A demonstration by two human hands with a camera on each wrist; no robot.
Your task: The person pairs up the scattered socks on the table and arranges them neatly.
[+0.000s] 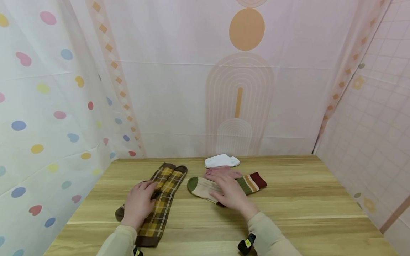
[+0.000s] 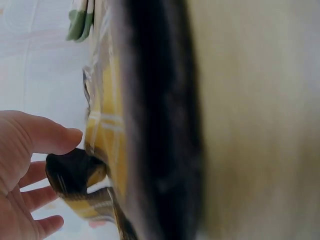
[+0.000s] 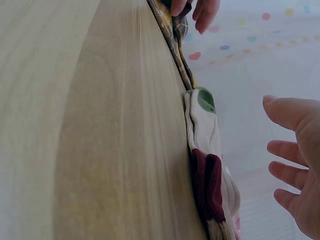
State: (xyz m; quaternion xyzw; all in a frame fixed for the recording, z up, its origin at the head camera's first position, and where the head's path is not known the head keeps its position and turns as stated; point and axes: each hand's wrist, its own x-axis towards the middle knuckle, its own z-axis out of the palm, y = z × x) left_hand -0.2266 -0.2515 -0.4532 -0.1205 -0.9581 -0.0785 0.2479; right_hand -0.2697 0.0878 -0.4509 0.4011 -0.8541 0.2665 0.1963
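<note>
Two brown and yellow plaid socks (image 1: 163, 202) with dark brown cuffs and toes lie overlapping on the left of the table. My left hand (image 1: 139, 201) is over them, its thumb and fingers pinching a raised dark fold (image 2: 75, 172) of the plaid sock; the index fingertip is hidden behind the fold. My right hand (image 1: 232, 192) hovers, fingers spread and relaxed, over a pair of striped socks (image 1: 201, 188) with cream feet, green toes and dark red cuffs (image 3: 207, 185). In the right wrist view a gap shows between this hand and the socks.
Behind the striped socks lies a pink sock bundle (image 1: 209, 173), partly covered by my right hand in the head view. White low-cut socks (image 1: 221, 161) lie farther back, near the rear edge of the wooden table (image 1: 288, 213). Patterned curtains (image 1: 173, 89) hang around the table.
</note>
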